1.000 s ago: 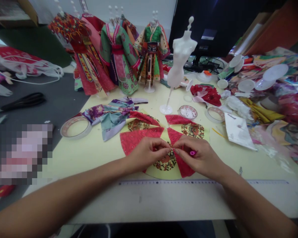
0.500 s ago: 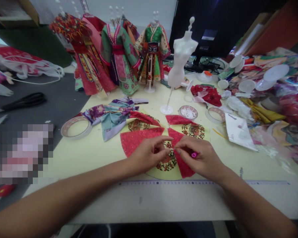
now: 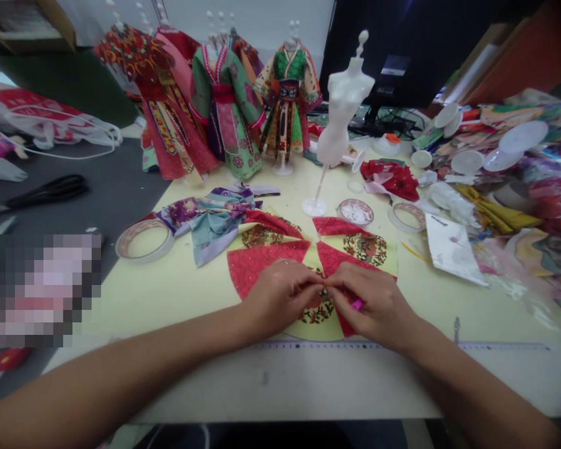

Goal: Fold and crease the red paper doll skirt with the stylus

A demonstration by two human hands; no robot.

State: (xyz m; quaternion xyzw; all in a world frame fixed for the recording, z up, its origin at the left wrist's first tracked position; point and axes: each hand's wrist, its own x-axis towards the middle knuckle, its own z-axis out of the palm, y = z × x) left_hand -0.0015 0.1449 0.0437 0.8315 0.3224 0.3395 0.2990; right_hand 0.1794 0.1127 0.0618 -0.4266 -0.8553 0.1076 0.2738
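Observation:
A round skirt-like fabric piece (image 3: 330,249), with red and pale yellow flowered panels, lies flat on the table. Over its front half, my left hand (image 3: 280,296) has thumb and fingers pinched together. The tips meet those of my right hand (image 3: 376,299), also in a pinch; whatever small thing is between them cannot be made out. A short bright pink stick (image 3: 357,304), perhaps a pen, pokes out from under my right fingers. Just in front of the fabric runs a clear ruler (image 3: 449,345).
A bare white dress form (image 3: 341,112) and several dressed doll forms (image 3: 227,112) stand behind. Tape rolls (image 3: 144,242) and a folded blue-purple garment (image 3: 215,221) lie nearby. Black-handled scissors (image 3: 51,190) are left; piled fabrics (image 3: 495,187) fill the right.
My left fingers have closed from a looser curl into a pinch, meeting my right fingertips. My right hand has turned slightly, and less of the pink stick shows. The fabric stays in place.

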